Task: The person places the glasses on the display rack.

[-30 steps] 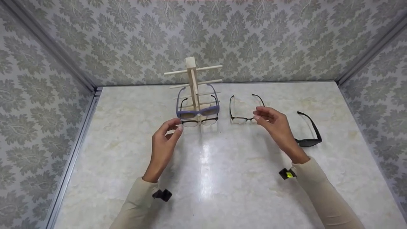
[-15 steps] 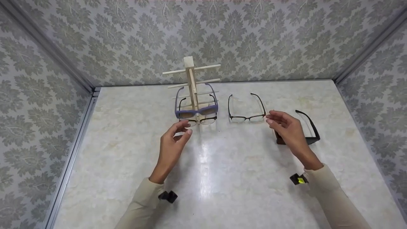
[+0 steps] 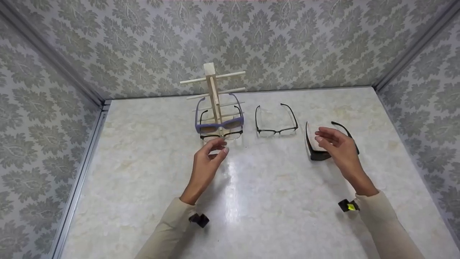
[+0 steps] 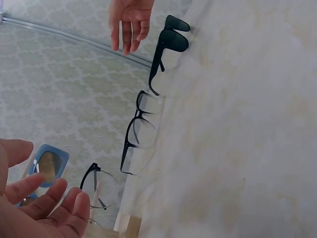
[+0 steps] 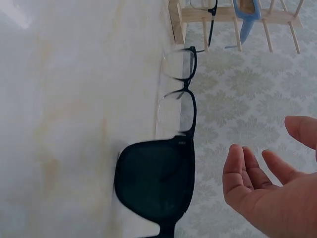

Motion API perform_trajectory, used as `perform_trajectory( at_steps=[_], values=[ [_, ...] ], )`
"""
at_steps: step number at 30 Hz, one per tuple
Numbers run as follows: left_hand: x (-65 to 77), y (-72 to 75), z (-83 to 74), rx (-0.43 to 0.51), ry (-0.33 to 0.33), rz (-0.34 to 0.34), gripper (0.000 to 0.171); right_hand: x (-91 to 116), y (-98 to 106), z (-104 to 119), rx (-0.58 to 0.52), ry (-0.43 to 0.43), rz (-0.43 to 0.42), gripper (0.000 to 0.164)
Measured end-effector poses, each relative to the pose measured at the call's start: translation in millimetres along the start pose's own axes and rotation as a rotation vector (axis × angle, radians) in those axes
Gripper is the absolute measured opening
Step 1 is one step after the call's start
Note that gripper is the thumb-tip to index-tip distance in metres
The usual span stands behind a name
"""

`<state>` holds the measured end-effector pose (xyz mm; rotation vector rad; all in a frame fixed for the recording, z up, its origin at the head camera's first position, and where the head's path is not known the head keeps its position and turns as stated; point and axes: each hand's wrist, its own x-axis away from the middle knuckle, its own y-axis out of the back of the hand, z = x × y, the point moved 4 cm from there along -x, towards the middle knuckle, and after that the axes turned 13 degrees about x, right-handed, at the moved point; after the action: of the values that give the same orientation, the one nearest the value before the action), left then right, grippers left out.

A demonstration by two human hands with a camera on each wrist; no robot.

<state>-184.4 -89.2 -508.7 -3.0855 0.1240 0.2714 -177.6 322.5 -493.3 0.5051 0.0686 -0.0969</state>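
My left hand, fingers loosely bent and holding nothing, is just in front of a wooden eyeglass stand. On that stand hang purple-framed sunglasses, with dark-browed clear eyeglasses below them. My right hand hovers over black sunglasses at the right of the table, its fingers relaxed and apart from them. It hides part of their front. Between the stand and the sunglasses, black half-rim eyeglasses lie with temples unfolded toward the back. In the right wrist view, one dark lens shows large beside the hand.
The stand's two upper pegs carry no glasses. A marbled white table runs back to a patterned wall, with metal-framed side panels at left and right. Small black devices sit at both sleeves.
My right hand has moved right, from the half-rim eyeglasses to above the black sunglasses. My left hand has shifted right in front of the stand. The view has turned slightly.
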Motion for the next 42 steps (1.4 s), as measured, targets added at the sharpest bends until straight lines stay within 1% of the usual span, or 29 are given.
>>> perform_trajectory(
  at_steps=[7,11,14,19,22,28,30,36,39,42],
  values=[
    [-3.5,-17.4,9.5,-0.002,0.028,0.048,0.035,1,24,-20,0.051,-0.02,-0.037,0.05],
    [-3.7,-24.9,14.7,-0.003,0.053,0.065,0.036,2,38,-29,0.048,-0.036,-0.064,0.05],
    [-3.7,-29.9,18.8,0.004,0.071,0.076,0.037,2,48,-36,0.007,-0.041,-0.084,0.048],
    [-4.4,-38.8,25.2,0.022,0.095,0.095,0.038,3,64,-47,-0.111,-0.062,-0.123,0.045],
    [-4.9,-44.4,28.6,0.022,0.106,0.109,0.038,5,72,-54,-0.139,-0.08,-0.158,0.044],
    [-6.5,-55.3,34.7,0.015,0.122,0.126,0.038,9,84,-67,-0.075,-0.108,-0.212,0.042],
    [-7.1,-59.3,36.3,0.014,0.122,0.132,0.039,11,87,-71,-0.028,-0.123,-0.223,0.042],
    [-7.3,-72.2,42.0,0.018,0.124,0.168,0.042,14,90,-89,0.114,-0.187,-0.199,0.046],
    [-7.8,-78.8,45.4,0.026,0.137,0.184,0.043,15,89,-96,0.128,-0.21,-0.182,0.05],
    [-9.2,-84.7,49.6,0.038,0.144,0.192,0.043,16,87,-103,0.087,-0.246,-0.167,0.054]
  ],
)
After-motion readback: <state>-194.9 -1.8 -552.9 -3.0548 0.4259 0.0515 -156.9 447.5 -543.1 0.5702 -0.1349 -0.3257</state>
